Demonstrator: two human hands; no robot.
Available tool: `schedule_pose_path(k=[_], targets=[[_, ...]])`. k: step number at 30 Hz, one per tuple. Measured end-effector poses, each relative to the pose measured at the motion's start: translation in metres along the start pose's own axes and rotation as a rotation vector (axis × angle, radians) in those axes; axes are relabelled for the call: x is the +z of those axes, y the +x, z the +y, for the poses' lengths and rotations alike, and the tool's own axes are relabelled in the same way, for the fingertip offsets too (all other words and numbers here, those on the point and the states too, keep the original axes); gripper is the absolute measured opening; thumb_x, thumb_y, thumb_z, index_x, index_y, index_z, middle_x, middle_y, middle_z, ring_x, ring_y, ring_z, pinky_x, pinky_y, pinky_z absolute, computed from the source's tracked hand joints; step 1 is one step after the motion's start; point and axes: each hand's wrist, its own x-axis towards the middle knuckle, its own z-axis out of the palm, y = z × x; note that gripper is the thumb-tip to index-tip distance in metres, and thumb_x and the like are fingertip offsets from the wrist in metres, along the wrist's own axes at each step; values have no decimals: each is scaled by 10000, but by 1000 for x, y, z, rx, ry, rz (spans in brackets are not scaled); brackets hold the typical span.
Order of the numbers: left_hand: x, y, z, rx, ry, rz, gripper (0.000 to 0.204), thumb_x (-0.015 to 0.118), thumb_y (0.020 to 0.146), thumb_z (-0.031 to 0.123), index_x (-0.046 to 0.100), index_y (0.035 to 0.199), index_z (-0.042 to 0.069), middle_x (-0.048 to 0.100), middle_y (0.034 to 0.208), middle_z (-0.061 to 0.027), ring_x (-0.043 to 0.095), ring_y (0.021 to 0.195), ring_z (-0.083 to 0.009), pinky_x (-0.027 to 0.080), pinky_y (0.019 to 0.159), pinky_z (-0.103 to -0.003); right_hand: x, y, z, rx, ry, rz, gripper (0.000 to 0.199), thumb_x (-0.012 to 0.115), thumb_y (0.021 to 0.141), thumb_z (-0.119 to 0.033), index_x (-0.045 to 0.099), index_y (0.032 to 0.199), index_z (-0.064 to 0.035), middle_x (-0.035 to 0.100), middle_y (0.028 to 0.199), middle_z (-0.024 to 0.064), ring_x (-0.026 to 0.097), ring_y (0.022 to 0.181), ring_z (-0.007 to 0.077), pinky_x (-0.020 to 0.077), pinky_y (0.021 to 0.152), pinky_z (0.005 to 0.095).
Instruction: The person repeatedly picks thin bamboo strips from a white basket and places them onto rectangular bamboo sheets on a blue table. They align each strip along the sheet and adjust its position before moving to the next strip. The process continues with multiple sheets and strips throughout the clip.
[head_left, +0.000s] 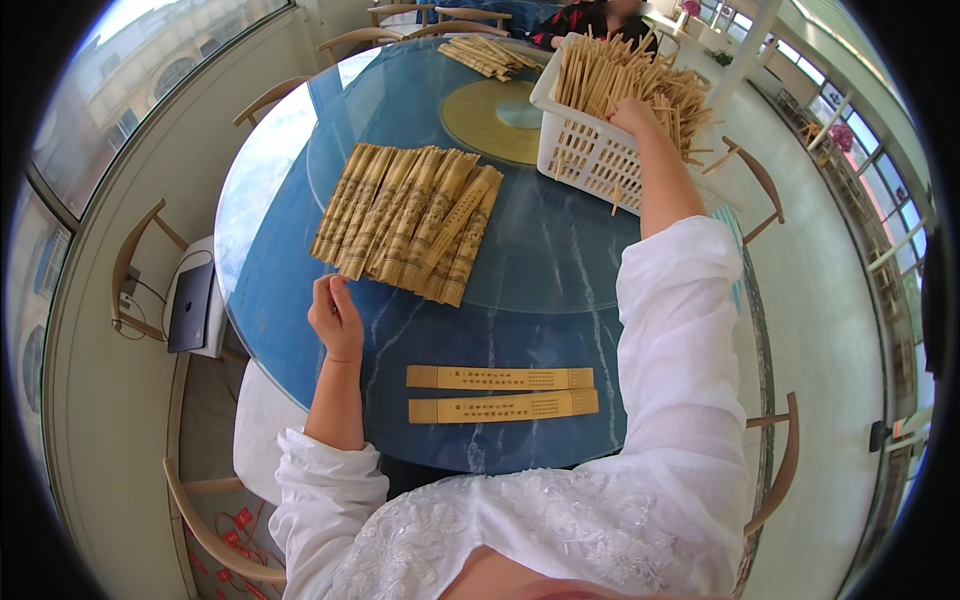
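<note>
My right hand [632,117] reaches into a white plastic basket [588,160] at the far right, its fingers closed among a heap of pale wooden chopsticks [610,75]. How many sticks it grips cannot be seen. My left hand [336,315] is curled shut at the near left corner of a spread of printed tan paper sleeves [410,220]; whether anything is between its fingertips is too small to tell. Nearer to me, two flat paper sleeves lie side by side across the table, an upper one [500,378] and a lower one [503,406].
The round blue marbled table [400,330] carries a gold-and-blue disc [470,120] in its middle. More tan bundles [487,57] lie at its far edge. A person [600,20] sits beyond the basket. Wooden chairs [765,185] ring the table; a laptop [190,305] rests on the left one.
</note>
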Motion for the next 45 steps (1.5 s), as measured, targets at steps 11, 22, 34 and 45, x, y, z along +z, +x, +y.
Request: schedule_pose_path(k=[11, 22, 34, 45], targets=[[0, 0, -4, 17, -25, -5, 303, 469, 1051, 221, 595, 860, 22, 477, 614, 3, 400, 535, -48, 318, 498, -231, -16, -21, -5, -90, 29, 8, 376, 692, 809, -294, 700, 1095, -51, 700, 1052, 198, 673, 981, 336, 525, 854, 426], [-2, 0, -3, 64, -36, -15, 246, 499, 1029, 181, 604, 867, 27, 446, 572, -19, 384, 480, -87, 310, 467, -258, -58, -75, -44, -114, 10, 516, 261, 527, 975, -238, 642, 1038, -13, 695, 985, 182, 666, 931, 348, 534, 774, 450], [3, -11, 16, 76, -34, -219, 167, 575, 988, 137, 655, 924, 4, 576, 682, -72, 531, 559, -141, 427, 542, -271, -134, -333, -141, -688, 957, 727, 113, 605, 981, -107, 649, 1007, -7, 673, 832, 38, 563, 628, 52, 464, 541, 202], [41, -39, 131, -252, -553, -1195, 346, 594, 982, 136, 600, 1307, 17, 712, 1103, -90, 657, 1048, -144, 508, 927, -280, -42, -394, -155, -581, 1128, 107, 119, 679, 928, -127, 621, 935, -25, 615, 731, 11, 514, 603, 56, 408, 545, 214]])
